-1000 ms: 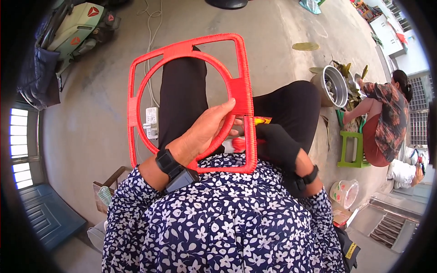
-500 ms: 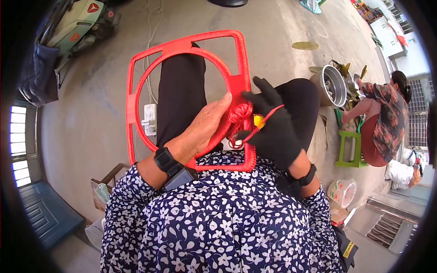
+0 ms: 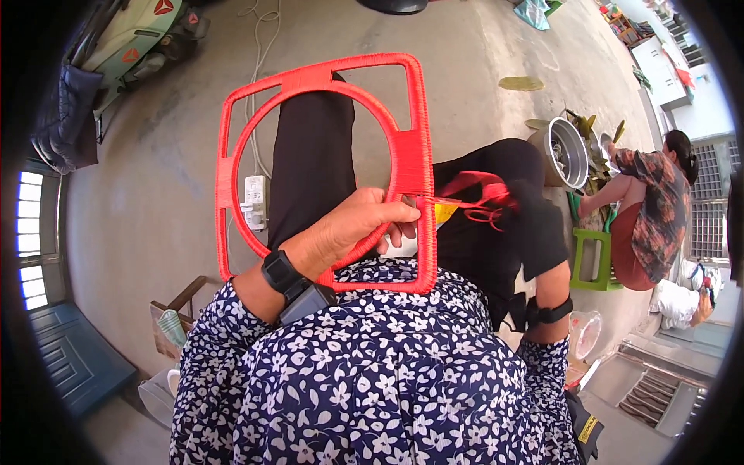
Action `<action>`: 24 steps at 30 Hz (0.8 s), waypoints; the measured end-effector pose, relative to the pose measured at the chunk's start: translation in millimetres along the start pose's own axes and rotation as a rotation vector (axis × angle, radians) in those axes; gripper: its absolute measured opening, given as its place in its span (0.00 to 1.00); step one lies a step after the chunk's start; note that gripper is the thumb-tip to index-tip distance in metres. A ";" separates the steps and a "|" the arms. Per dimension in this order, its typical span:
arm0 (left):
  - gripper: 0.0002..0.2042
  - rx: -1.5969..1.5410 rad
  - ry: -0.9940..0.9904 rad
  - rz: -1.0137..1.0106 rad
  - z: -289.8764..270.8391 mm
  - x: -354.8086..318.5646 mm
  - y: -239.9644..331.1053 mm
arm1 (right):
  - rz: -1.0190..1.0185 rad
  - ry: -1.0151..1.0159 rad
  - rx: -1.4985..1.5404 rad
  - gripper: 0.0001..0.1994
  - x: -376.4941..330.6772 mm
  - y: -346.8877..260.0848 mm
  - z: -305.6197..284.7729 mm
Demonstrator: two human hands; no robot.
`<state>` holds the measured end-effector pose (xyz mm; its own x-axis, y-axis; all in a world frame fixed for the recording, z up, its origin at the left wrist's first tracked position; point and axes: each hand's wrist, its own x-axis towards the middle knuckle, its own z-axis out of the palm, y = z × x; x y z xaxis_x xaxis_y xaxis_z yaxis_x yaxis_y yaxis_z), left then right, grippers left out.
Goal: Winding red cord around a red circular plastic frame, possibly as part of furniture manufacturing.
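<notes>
Here your left hand (image 3: 353,229) pinches the red frame (image 3: 411,167) low on its right bar. Your gloved right hand (image 3: 535,225) grips red cord (image 3: 473,198), stretched sideways from that bar, right beside your left fingers.

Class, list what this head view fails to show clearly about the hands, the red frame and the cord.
- Left hand: fingertips curl behind the red frame, so the grip is hidden.
- Right hand: in a black glove, dark against black trousers; finger positions unclear.
- Red cord: its far end is lost in the glove.
- Frame's lower edge: partly covered by the floral blouse.
</notes>
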<state>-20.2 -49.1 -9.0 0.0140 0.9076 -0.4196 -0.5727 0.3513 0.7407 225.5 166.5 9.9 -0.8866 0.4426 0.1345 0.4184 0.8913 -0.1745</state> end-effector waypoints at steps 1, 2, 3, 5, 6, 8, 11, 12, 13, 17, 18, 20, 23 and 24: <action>0.14 0.014 0.019 -0.014 1.4 0.4 0.5 | 0.220 -0.034 -0.099 0.11 -8.6 21.0 4.8; 0.14 0.015 0.035 0.004 2.7 0.7 1.1 | 0.402 0.133 0.235 0.13 -10.2 44.7 9.7; 0.14 0.004 0.042 0.028 3.5 1.1 1.4 | 0.560 0.325 0.535 0.15 -12.9 64.7 14.0; 0.13 -0.027 0.077 0.047 5.4 4.3 1.9 | 0.695 0.571 1.197 0.12 -26.0 87.6 13.7; 0.13 -0.075 0.086 0.061 5.8 5.8 2.3 | 0.783 0.675 1.271 0.12 -33.2 87.3 13.5; 0.12 -0.038 0.099 0.042 5.5 7.2 3.6 | 0.654 0.498 1.283 0.13 -39.8 66.4 15.2; 0.12 -0.045 0.079 0.017 6.9 8.2 5.2 | 0.463 0.075 1.295 0.16 -28.1 -3.7 22.4; 0.12 -0.084 0.059 0.014 8.0 8.1 5.6 | 0.453 -0.058 1.310 0.16 -18.6 -27.9 25.0; 0.12 -0.073 0.058 0.013 9.0 8.1 6.3 | 0.284 -0.217 1.301 0.17 -9.4 -50.7 26.9; 0.12 -0.130 0.039 0.032 11.7 5.7 7.6 | 0.481 -0.320 1.573 0.10 26.1 -92.9 26.3; 0.12 -0.109 0.051 0.018 11.8 5.1 7.4 | 0.544 -0.324 1.524 0.10 29.8 -95.0 24.3; 0.12 -0.100 0.061 -0.001 12.0 4.4 6.6 | 0.626 -0.116 1.750 0.10 31.7 -95.0 20.7; 0.12 -0.132 0.038 0.030 11.3 4.4 5.8 | 0.627 0.253 2.158 0.07 33.2 -92.1 17.8; 0.12 -0.111 0.044 0.017 11.0 3.9 5.9 | 0.590 0.423 2.205 0.09 39.5 -90.5 20.0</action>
<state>-14.5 -41.0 -0.5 -0.0310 0.9017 -0.4313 -0.6596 0.3058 0.6866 148.7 101.3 11.5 -0.5951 0.7679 -0.2372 -0.5071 -0.5877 -0.6304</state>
